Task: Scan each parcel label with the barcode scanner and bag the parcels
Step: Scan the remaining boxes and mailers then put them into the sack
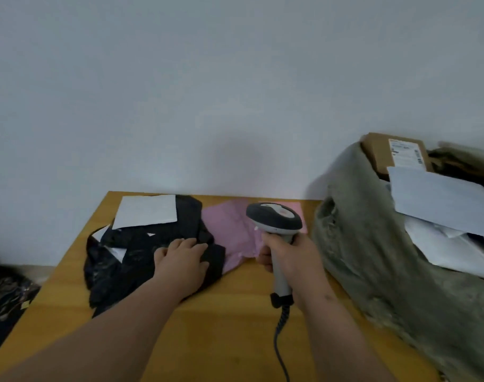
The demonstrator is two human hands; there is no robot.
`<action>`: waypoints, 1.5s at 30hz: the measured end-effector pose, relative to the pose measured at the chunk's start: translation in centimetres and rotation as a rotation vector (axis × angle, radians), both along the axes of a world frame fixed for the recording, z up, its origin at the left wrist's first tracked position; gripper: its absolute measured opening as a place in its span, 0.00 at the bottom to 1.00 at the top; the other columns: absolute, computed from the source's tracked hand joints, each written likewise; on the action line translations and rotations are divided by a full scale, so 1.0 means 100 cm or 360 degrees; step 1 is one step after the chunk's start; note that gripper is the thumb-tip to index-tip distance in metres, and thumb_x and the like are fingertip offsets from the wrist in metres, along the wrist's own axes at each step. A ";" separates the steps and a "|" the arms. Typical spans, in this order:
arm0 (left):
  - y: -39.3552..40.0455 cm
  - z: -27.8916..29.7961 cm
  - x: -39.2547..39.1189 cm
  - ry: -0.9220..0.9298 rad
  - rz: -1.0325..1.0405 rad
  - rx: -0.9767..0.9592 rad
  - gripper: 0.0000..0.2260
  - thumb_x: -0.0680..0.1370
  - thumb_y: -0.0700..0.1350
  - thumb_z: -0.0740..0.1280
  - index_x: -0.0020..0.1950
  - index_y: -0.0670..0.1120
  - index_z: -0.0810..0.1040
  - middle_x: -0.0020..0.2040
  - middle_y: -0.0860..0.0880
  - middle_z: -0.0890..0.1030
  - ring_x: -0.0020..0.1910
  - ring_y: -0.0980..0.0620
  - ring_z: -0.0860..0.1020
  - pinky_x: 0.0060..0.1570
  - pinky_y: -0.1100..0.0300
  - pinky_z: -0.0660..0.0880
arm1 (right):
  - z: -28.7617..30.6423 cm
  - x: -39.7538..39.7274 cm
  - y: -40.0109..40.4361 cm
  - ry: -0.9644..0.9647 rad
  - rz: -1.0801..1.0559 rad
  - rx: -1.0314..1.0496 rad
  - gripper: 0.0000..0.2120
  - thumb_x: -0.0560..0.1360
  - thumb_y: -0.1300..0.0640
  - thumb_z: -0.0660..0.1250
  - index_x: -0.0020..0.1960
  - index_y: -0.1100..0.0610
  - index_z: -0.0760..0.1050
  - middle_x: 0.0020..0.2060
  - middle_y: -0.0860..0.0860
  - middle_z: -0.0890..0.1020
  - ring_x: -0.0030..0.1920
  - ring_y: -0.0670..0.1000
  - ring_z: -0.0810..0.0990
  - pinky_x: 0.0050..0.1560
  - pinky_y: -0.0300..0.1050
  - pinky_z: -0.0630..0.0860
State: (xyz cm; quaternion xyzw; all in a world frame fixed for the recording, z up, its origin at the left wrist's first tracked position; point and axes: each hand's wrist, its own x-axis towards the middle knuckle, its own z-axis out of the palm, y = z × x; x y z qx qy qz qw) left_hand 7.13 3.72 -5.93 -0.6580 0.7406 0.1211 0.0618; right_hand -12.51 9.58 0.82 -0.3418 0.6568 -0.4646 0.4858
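r hand clamped on scanner, nose aimed away; l hand flat, fingers apart, on black parcel, label far-left of scanner.

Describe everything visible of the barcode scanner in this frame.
The barcode scanner is a handheld pistol-shaped unit, plastic by the look of it: dark grey head with a light top panel, pale grey handle, dark coiled cable running off the bottom edge. The right hand grips its handle, holding it upright above the table, its head over the pink parcel.
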 end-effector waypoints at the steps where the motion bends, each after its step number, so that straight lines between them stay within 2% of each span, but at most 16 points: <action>1: -0.002 -0.005 0.017 0.0003 0.0042 0.0033 0.23 0.81 0.57 0.57 0.77 0.59 0.59 0.78 0.54 0.58 0.77 0.49 0.54 0.73 0.45 0.53 | -0.004 0.014 -0.006 0.0000 0.0010 0.0025 0.07 0.75 0.56 0.71 0.44 0.61 0.80 0.33 0.53 0.84 0.35 0.49 0.83 0.36 0.42 0.79; 4: -0.016 -0.017 0.067 0.0029 0.0141 0.0079 0.23 0.82 0.56 0.56 0.77 0.58 0.59 0.78 0.54 0.58 0.77 0.49 0.54 0.73 0.44 0.53 | -0.014 0.056 -0.024 0.0031 0.0067 0.0074 0.06 0.76 0.56 0.70 0.46 0.59 0.80 0.35 0.54 0.84 0.32 0.44 0.83 0.38 0.43 0.81; 7: -0.035 -0.026 0.106 0.0009 0.0182 0.0068 0.24 0.82 0.56 0.56 0.78 0.57 0.59 0.78 0.54 0.58 0.77 0.49 0.55 0.73 0.44 0.54 | -0.025 0.091 -0.042 0.0048 0.0123 0.0122 0.06 0.76 0.57 0.71 0.46 0.60 0.80 0.36 0.55 0.85 0.35 0.48 0.85 0.44 0.51 0.83; 11: -0.063 -0.034 0.145 -0.0031 0.0192 0.0084 0.26 0.82 0.56 0.57 0.79 0.54 0.57 0.79 0.52 0.56 0.78 0.48 0.53 0.73 0.44 0.55 | -0.039 0.132 -0.066 0.0072 0.0141 0.0167 0.04 0.76 0.57 0.71 0.45 0.58 0.79 0.39 0.57 0.85 0.36 0.48 0.85 0.45 0.51 0.82; 15: -0.082 -0.040 0.161 -0.0046 0.0174 0.0069 0.27 0.81 0.55 0.58 0.78 0.52 0.56 0.79 0.51 0.55 0.78 0.47 0.51 0.72 0.44 0.54 | -0.050 0.150 -0.081 0.0081 0.0186 0.0211 0.06 0.76 0.56 0.71 0.49 0.58 0.79 0.39 0.54 0.85 0.38 0.49 0.86 0.48 0.53 0.83; 20: -0.109 -0.055 0.166 -0.0077 0.0132 0.0079 0.25 0.81 0.55 0.58 0.76 0.51 0.59 0.79 0.50 0.55 0.77 0.47 0.51 0.72 0.45 0.54 | -0.064 0.157 -0.110 0.0051 0.0217 0.0299 0.08 0.76 0.54 0.71 0.51 0.57 0.79 0.41 0.54 0.85 0.37 0.47 0.86 0.46 0.49 0.82; 23: -0.126 -0.065 0.164 -0.0066 0.0130 0.0069 0.25 0.81 0.54 0.58 0.77 0.51 0.59 0.79 0.49 0.54 0.78 0.47 0.50 0.73 0.45 0.54 | -0.074 0.155 -0.129 0.0041 0.0244 0.0343 0.07 0.76 0.54 0.71 0.51 0.56 0.78 0.42 0.53 0.85 0.37 0.46 0.86 0.48 0.51 0.82; 26: -0.143 -0.074 0.160 -0.0054 0.0148 0.0036 0.26 0.82 0.53 0.59 0.78 0.51 0.56 0.80 0.49 0.51 0.79 0.47 0.49 0.74 0.45 0.53 | -0.082 0.152 -0.147 0.0029 0.0257 0.0394 0.06 0.76 0.54 0.71 0.50 0.56 0.77 0.43 0.54 0.85 0.38 0.47 0.85 0.49 0.52 0.82; 29: -0.165 -0.084 0.157 -0.0067 0.0180 0.0039 0.28 0.82 0.52 0.58 0.79 0.51 0.51 0.81 0.49 0.46 0.79 0.47 0.45 0.75 0.45 0.50 | -0.091 0.148 -0.161 0.0012 0.0264 0.0422 0.06 0.76 0.55 0.71 0.49 0.56 0.77 0.42 0.54 0.85 0.37 0.46 0.85 0.45 0.48 0.82; 33: -0.189 -0.097 0.155 -0.0108 0.0251 0.0232 0.35 0.80 0.48 0.61 0.80 0.52 0.42 0.80 0.50 0.41 0.79 0.47 0.42 0.76 0.43 0.47 | -0.105 0.142 -0.175 0.0013 0.0277 0.0483 0.04 0.76 0.56 0.71 0.47 0.55 0.77 0.41 0.54 0.85 0.37 0.47 0.85 0.47 0.49 0.82; 36: -0.195 -0.103 0.153 -0.0162 0.0217 0.0255 0.35 0.79 0.48 0.62 0.80 0.54 0.45 0.81 0.50 0.47 0.79 0.47 0.49 0.75 0.43 0.49 | -0.115 0.138 -0.179 0.0002 0.0268 0.0514 0.05 0.76 0.56 0.71 0.48 0.57 0.78 0.40 0.54 0.85 0.38 0.48 0.86 0.46 0.49 0.82; 40: -0.193 -0.105 0.152 -0.0141 0.0130 -0.0057 0.27 0.79 0.45 0.61 0.77 0.57 0.60 0.76 0.53 0.65 0.72 0.47 0.65 0.70 0.47 0.58 | -0.119 0.136 -0.181 -0.0029 0.0255 0.0526 0.04 0.77 0.56 0.70 0.47 0.56 0.78 0.40 0.54 0.85 0.36 0.47 0.85 0.45 0.48 0.82; 43: -0.185 -0.105 0.146 0.0028 0.0052 -0.0313 0.15 0.80 0.46 0.60 0.67 0.52 0.72 0.64 0.51 0.78 0.62 0.45 0.75 0.63 0.48 0.64 | -0.117 0.137 -0.181 -0.0020 0.0271 0.0518 0.04 0.77 0.55 0.70 0.47 0.55 0.78 0.40 0.54 0.85 0.36 0.47 0.85 0.44 0.47 0.82; 45: -0.179 -0.103 0.140 0.0186 0.0068 -0.0416 0.10 0.81 0.46 0.61 0.61 0.48 0.75 0.54 0.49 0.82 0.54 0.43 0.79 0.57 0.49 0.67 | -0.114 0.137 -0.178 -0.0026 0.0262 0.0500 0.04 0.77 0.55 0.70 0.46 0.55 0.77 0.40 0.54 0.85 0.37 0.47 0.85 0.44 0.47 0.82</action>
